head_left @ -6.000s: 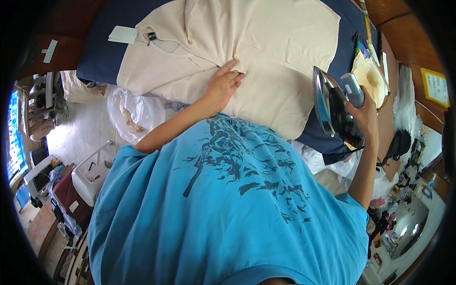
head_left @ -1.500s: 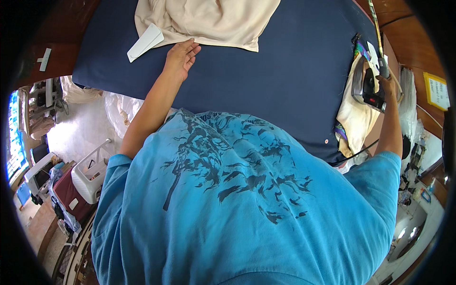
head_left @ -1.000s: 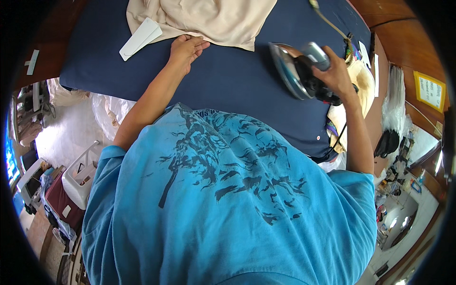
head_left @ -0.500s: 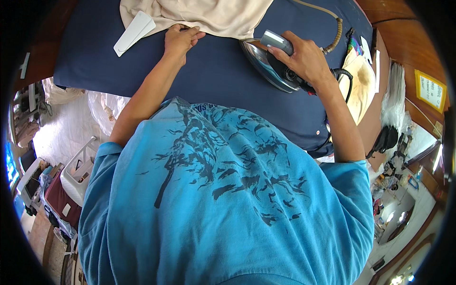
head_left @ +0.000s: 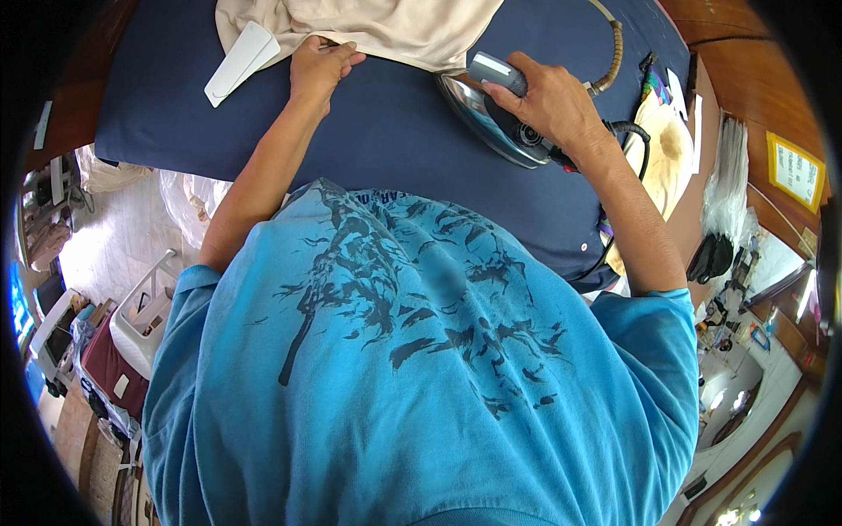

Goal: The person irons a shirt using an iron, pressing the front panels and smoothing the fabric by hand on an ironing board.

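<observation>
Relative to the frame 1.5 s earlier, the iron [head_left: 478,114] has moved left from the cream pad [head_left: 667,162] at the right edge of the bench [head_left: 377,131] to the lower right corner of the beige garment [head_left: 386,26]. The right hand [head_left: 557,103] has travelled with it.

Right hand: fingers wrapped around the grey handle of the iron, gripping it. The tip of the iron points up and to the left at the garment corner; contact between tip and fabric cannot be confirmed.

Left hand [head_left: 318,72]: fingers slightly bent, fingertips at the lower hem. Whether the hem is pinched cannot be determined.

Garment: spread across the far part of the bench, with loose folds; its upper part extends beyond the frame. A white tag [head_left: 244,66] projects from its left side, near the left hand.

Bench: covered in dark blue cloth. A tan hose [head_left: 614,57] curves from behind the right hand toward the far edge. A black cord [head_left: 647,145] loops to the right of the right wrist. The cream pad bears a brown stain
</observation>
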Tool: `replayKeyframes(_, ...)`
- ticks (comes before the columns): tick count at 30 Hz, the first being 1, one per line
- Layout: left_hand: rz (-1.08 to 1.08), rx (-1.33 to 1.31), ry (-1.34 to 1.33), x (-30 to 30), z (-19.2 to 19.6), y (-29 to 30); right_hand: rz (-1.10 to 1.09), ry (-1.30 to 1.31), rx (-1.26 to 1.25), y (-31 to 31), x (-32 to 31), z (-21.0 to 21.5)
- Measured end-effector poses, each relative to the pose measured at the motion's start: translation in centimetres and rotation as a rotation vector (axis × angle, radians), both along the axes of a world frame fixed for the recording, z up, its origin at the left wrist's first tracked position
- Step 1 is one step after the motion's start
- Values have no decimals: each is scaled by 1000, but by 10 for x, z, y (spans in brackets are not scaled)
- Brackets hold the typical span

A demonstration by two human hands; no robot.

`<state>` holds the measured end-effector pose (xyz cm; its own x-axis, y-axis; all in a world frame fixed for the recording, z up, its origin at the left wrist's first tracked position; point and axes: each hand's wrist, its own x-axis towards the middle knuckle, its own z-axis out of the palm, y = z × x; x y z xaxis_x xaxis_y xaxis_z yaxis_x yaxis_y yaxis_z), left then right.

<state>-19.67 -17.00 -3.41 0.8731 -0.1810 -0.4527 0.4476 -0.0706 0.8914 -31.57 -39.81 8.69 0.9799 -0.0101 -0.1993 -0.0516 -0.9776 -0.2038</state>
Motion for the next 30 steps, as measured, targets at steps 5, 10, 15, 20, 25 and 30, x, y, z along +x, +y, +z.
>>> replayKeyframes(5, -45, 66, -54, 3, -1, 0, 44, 15, -2, 6, 5, 4)
replayKeyframes(10, -28, 45, -34, 5, -3, 1, -5, -9, -9, 12, 6, 3)
replayKeyframes(15, -30, 32, -46, 5, -6, 1, -51, -33, 25, 14, 0, -2)
replayKeyframes(20, -33, 16, -46, 5, -5, 0, -17, 5, 6, 23, 3, 2)
replayKeyframes(25, -34, 4, -8, 6, -4, 1, -55, -19, -4, 29, 8, -3)
replayKeyframes(30, -28, -10, -18, 5, 1, 1, -124, -28, 33, 34, 6, 1)
